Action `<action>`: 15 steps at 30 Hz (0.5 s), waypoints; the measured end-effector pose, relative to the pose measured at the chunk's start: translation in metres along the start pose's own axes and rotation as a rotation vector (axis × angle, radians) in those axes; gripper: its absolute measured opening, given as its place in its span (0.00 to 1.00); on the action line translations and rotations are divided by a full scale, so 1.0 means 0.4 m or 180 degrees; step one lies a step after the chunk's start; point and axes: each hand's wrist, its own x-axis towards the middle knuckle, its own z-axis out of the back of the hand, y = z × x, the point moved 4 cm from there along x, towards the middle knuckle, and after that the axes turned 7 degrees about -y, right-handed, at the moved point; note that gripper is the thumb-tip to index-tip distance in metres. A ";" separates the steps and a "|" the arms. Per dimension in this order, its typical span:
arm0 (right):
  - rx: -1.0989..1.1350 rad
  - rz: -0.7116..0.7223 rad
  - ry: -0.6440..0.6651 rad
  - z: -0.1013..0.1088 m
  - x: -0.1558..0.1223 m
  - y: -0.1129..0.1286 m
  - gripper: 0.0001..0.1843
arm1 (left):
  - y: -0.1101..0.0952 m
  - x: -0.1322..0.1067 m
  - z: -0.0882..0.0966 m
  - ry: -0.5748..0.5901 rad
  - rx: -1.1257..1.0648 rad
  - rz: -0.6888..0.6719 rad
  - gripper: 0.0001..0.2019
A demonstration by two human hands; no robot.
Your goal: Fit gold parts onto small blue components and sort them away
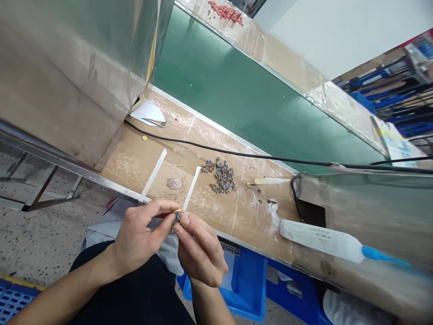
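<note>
My left hand and my right hand meet at the front edge of the bench. Both pinch one small blue-and-brass part between thumb and fingertips; the fingers cover most of it. Beyond them lies a pile of similar small blue and brass-coloured parts. A round lump of pinkish, putty-like material sits between two white tape strips, with tiny dark bits scattered around it. A thin wooden stick rests behind the lump.
A white squeeze bottle with a blue nozzle lies at the right. A black cable crosses the cardboard-covered bench. Below its front edge is a blue bin. A green panel rises behind; red pieces lie on the ledge above.
</note>
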 end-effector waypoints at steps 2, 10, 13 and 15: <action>0.0049 0.0036 0.0004 0.005 0.002 0.000 0.29 | 0.002 0.006 0.001 0.0060 -0.0173 0.0127 0.09; 0.0504 -0.0916 -0.0220 0.013 0.064 -0.022 0.25 | 0.009 0.017 0.005 0.0081 -0.0187 -0.0102 0.09; 0.0789 -0.1471 0.0137 0.004 0.070 -0.041 0.23 | 0.008 0.018 -0.002 0.0146 -0.0147 -0.0253 0.09; 0.1022 -0.1583 0.0190 0.001 0.069 -0.046 0.22 | 0.006 0.019 -0.007 0.0161 -0.0078 -0.0357 0.09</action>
